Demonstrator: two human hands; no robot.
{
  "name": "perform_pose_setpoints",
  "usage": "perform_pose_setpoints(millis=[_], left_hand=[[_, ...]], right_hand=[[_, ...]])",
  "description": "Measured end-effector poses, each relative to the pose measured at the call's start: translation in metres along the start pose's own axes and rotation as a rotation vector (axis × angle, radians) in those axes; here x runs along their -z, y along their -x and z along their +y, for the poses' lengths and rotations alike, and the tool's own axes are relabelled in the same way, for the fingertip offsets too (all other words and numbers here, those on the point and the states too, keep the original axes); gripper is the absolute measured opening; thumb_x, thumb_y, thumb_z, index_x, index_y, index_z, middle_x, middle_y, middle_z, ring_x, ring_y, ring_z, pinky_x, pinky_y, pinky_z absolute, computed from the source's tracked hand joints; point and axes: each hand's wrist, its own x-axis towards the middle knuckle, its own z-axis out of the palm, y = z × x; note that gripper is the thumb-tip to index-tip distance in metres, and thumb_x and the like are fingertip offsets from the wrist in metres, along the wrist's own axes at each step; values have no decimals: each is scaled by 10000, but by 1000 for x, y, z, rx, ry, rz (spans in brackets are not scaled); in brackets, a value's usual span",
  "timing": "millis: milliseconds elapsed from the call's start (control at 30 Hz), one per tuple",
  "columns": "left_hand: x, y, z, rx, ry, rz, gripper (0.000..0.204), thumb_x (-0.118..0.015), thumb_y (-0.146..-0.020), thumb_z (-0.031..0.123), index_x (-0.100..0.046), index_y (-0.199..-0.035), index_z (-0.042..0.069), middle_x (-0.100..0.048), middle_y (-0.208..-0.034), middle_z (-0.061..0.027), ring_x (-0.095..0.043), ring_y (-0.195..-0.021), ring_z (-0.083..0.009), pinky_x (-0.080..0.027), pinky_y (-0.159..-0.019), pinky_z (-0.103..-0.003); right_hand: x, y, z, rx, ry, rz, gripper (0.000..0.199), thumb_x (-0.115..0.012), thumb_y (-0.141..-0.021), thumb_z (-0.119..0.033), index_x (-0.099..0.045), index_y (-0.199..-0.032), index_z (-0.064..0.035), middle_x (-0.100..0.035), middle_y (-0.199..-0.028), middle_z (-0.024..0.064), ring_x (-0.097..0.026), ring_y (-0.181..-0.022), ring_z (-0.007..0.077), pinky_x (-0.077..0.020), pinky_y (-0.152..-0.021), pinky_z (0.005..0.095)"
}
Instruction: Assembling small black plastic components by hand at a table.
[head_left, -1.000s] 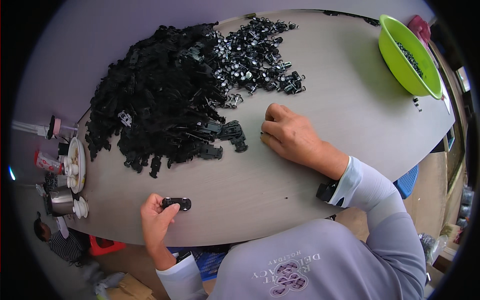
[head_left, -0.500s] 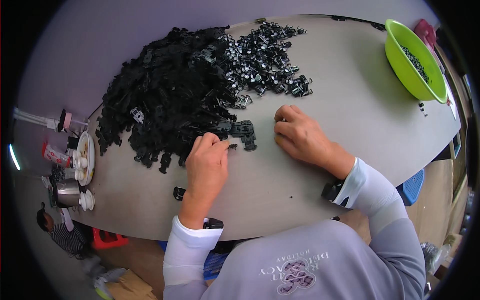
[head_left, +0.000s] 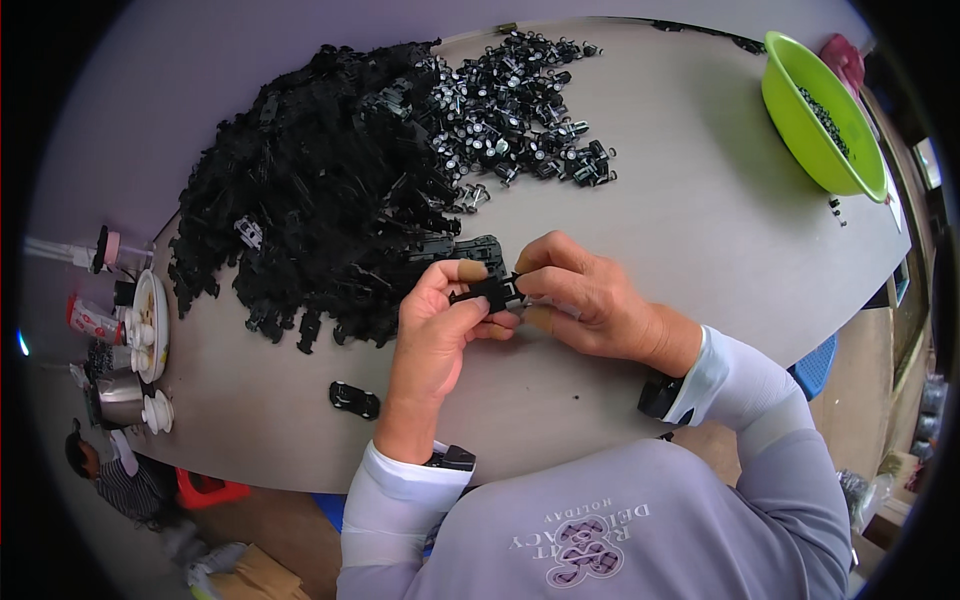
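both hands meet over the grey table, just in front of the big heap of black plastic parts, and between them i hold one small black plastic piece. it seems light and stiff, a hard moulded thing with little give, so i judge it needs no force, only a steady pinch on its flat sides; its smooth faces could slip if i squeeze on an edge. my left hand comes up from the table's near edge with the wrist bent back, thumb on top of the piece and fingers curled under it, pinching its left end. my right hand reaches in from the right, forearm lying across the table, thumb and forefinger pressed on the piece's right end; whether a second small part sits there i cannot tell. beside the heap lies a patch of shinier black and silver parts. one loose black part rests on the table near my left wrist, apart from the pile. a green bowl stands far off at the right, well apart from my hands.
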Motion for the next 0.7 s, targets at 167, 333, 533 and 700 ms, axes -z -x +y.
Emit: perform_pose_setpoints(millis=[167, 333, 533, 700], left_hand=[[1, 4, -5, 75, 27, -114, 157, -551, -901, 32, -555, -1051, -14, -622, -913, -78, -625, -713, -133, -513, -591, -250], [9, 3, -12, 108, -11, -124, 157, -604, -933, 153, -591, -997, 10, -593, -775, -29, -556, -601, -97, -419, -505, -210], [9, 4, -11, 108, 77, -128, 150, -593, -937, 177, -603, -941, 27, -572, -743, -10, -470, -538, -70, -306, -464, -191], [10, 9, -8, 97, 59, -161, 156, -595, -930, 170, -605, -953, 16, -578, -773, -18, -472, -538, -77, -321, -468, -191]], right_hand=[[-7, 0, 2, 49, -38, -18, 284, -738, -710, -15, -601, -960, -20, -566, -983, 109, -632, -793, 293, -539, -664, 369], [-8, -1, 0, 67, -6, -58, 280, -738, -684, 11, -602, -925, -24, -590, -976, 102, -620, -824, 288, -528, -695, 361], [-8, 1, -1, 136, 52, -48, 264, -753, -649, 38, -587, -847, -18, -616, -972, 116, -623, -867, 287, -527, -725, 367], [-13, 5, -8, 111, 52, -28, 233, -752, -651, 52, -568, -784, -3, -626, -994, 131, -632, -897, 296, -532, -740, 371]])
